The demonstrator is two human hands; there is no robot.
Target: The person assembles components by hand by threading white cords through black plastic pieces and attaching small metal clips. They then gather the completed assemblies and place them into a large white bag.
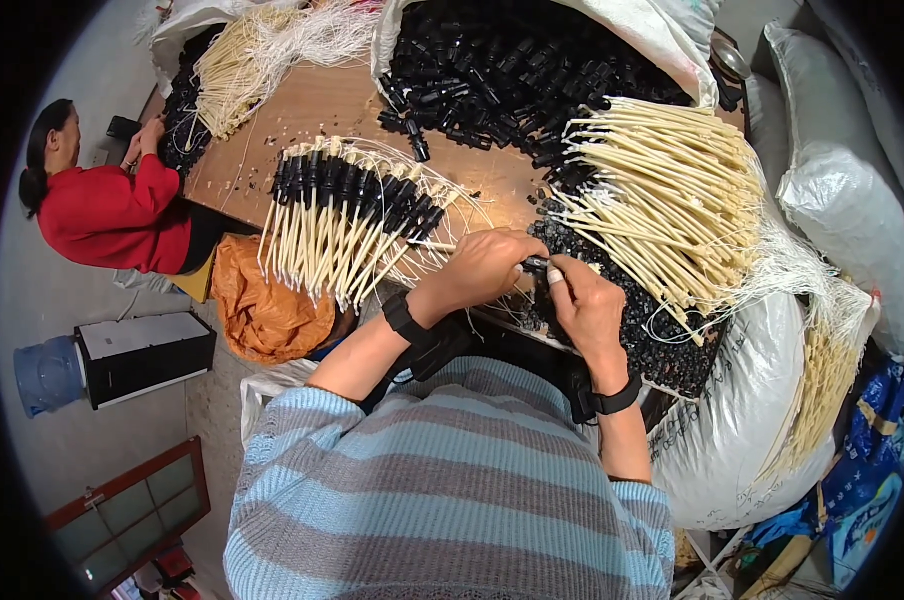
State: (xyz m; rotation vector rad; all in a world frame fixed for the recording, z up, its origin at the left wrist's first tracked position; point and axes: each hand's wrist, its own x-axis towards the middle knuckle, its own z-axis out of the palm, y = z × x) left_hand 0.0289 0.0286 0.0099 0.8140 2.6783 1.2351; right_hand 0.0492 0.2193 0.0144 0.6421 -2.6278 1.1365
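While I watch from afar, the left hand (487, 265) and right hand (587, 305) meet, both pinching a small black piece (537, 264) over the near edge of the table (252, 175); if either grip slackens, it could drop and vanish among the loose black parts (662, 345); dark writing marks the white sack (742, 415), too skewed for me to read

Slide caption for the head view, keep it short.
Left hand and right hand hold a small black part at a brown table, between piles of pale rods.
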